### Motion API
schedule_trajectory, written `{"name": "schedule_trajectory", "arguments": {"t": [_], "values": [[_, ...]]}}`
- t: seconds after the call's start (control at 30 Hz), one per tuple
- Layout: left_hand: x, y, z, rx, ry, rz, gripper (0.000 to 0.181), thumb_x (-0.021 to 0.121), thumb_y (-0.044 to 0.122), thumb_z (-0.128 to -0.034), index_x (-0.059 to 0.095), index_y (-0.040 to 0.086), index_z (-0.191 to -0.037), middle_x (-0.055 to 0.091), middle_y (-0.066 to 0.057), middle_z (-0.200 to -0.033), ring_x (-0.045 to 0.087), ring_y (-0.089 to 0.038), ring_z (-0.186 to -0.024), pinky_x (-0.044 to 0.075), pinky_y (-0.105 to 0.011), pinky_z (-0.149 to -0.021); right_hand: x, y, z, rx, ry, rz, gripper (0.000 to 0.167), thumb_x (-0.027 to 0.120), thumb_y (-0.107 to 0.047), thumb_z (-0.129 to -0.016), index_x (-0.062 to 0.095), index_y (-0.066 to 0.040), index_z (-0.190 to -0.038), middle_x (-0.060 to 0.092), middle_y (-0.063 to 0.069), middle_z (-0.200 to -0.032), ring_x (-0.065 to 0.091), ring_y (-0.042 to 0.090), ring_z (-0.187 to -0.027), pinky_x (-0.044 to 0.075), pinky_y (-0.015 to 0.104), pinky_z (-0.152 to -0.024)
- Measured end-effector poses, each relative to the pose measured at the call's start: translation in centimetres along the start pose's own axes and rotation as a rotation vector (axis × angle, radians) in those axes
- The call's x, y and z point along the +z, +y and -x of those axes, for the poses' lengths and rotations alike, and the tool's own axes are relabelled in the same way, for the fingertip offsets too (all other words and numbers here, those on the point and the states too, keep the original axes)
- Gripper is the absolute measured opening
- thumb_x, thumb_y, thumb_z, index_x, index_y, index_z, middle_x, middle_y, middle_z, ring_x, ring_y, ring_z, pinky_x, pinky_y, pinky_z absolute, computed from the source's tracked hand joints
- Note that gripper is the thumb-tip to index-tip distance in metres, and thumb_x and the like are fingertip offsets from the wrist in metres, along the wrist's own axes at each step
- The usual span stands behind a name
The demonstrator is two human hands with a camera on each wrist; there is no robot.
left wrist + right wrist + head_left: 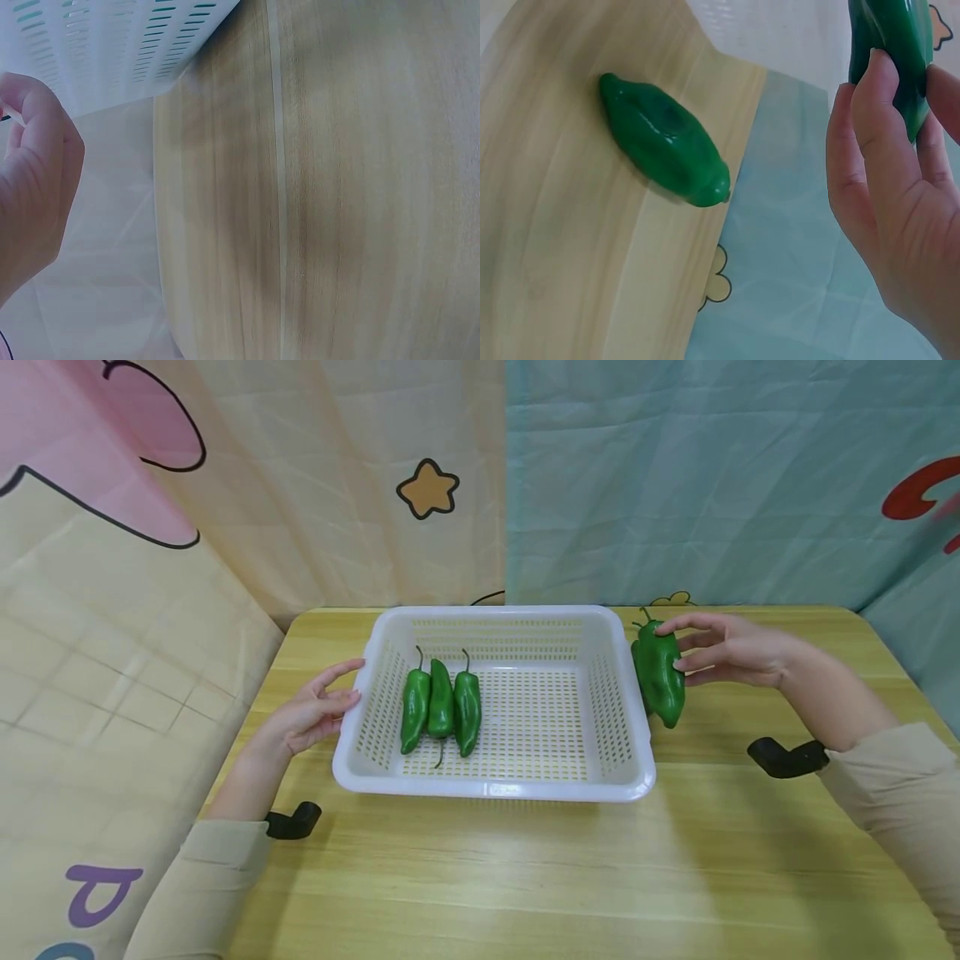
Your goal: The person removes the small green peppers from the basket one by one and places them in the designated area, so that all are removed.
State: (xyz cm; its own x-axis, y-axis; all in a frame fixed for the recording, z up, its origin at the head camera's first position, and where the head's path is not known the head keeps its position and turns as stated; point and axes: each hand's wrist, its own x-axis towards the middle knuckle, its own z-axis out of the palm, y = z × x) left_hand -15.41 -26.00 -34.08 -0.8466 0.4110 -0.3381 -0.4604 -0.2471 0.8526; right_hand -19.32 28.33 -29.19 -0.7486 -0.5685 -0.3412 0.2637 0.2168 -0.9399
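Beige left sleeve (198, 893) cloth lies nearest the camera at lower left, with a black mount (296, 821) at its cuff. Past it, the left hand (315, 714) grips the left rim of a white basket (495, 789), thumb and fingers drawn close on the edge. The basket stands on a wooden table (450, 877). In its left half, 3 green peppers lie side by side: the left pepper (415, 714) and the right pepper (467, 714) have their stems at the far end, while the middle pepper (441, 702) has its stem at the near end. Just outside the basket's right wall, the right hand (727, 650) holds a 4th pepper (660, 681) between thumb and fingers, stem end away from the person. It partly hides a 5th pepper (664, 142), which the right wrist view shows lying on the table near the edge. At far right comes the right sleeve (892, 785); behind the table hangs a cream curtain (322, 485), then a teal curtain (675, 485).
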Motion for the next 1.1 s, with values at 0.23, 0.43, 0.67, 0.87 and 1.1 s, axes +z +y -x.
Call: {"name": "schedule_trajectory", "arguments": {"t": [0.23,0.43,0.67,0.87,1.1], "values": [[0.0,-0.1,0.0,-0.005,0.007,0.004,0.045,0.048,-0.003,-0.0941,0.036,0.021,-0.13,0.066,-0.008,-0.093,0.066,-0.021,-0.087,0.057,-0.034,-0.071,-0.5,1.3,0.3,0.016,0.056,-0.036,0.042,0.054,0.011,-0.088,0.057,-0.021,-0.115,0.057,0.007,-0.11,0.062,0.023,-0.094,0.055,0.039,-0.08],[0.0,-0.1,0.0,-0.005,0.011,0.002,0.046,0.048,-0.003,-0.094,0.036,0.021,-0.13,0.066,-0.008,-0.093,0.066,-0.021,-0.087,0.057,-0.034,-0.071,-1.3,2.6,0.5,0.0,0.025,-0.098,0.041,0.051,0.012,-0.089,0.057,-0.019,-0.114,0.058,0.006,-0.11,0.063,0.022,-0.094,0.055,0.039,-0.08],[0.0,-0.1,0.0,-0.004,0.006,0.005,0.044,0.047,-0.004,-0.0945,0.038,0.022,-0.129,0.066,-0.008,-0.092,0.066,-0.02,-0.086,0.057,-0.032,-0.07,-2.0,3.7,0.8,0.011,0.018,-0.128,0.04,0.051,0.011,-0.089,0.058,-0.021,-0.112,0.059,0.005,-0.108,0.063,0.021,-0.092,0.055,0.037,-0.079],[-0.1,-0.1,0.0,0.001,0.001,0.004,0.044,0.048,-0.004,-0.094,0.038,0.022,-0.129,0.066,-0.008,-0.091,0.066,-0.02,-0.086,0.057,-0.032,-0.07,-2.3,4.4,0.9,0.027,0.047,-0.123,0.041,0.05,0.012,-0.089,0.059,-0.022,-0.111,0.06,0.004,-0.106,0.064,0.02,-0.09,0.056,0.037,-0.078],[-0.3,-0.3,-0.1,0.018,-0.027,0.026,0.044,0.046,-0.005,-0.0947,0.039,0.022,-0.128,0.067,-0.008,-0.092,0.066,-0.02,-0.086,0.057,-0.031,-0.069,-2.7,5.4,0.7,0.046,0.09,-0.134,0.043,0.049,0.014,-0.089,0.061,-0.022,-0.109,0.06,0.006,-0.104,0.064,0.021,-0.089,0.055,0.038,-0.079]]}}
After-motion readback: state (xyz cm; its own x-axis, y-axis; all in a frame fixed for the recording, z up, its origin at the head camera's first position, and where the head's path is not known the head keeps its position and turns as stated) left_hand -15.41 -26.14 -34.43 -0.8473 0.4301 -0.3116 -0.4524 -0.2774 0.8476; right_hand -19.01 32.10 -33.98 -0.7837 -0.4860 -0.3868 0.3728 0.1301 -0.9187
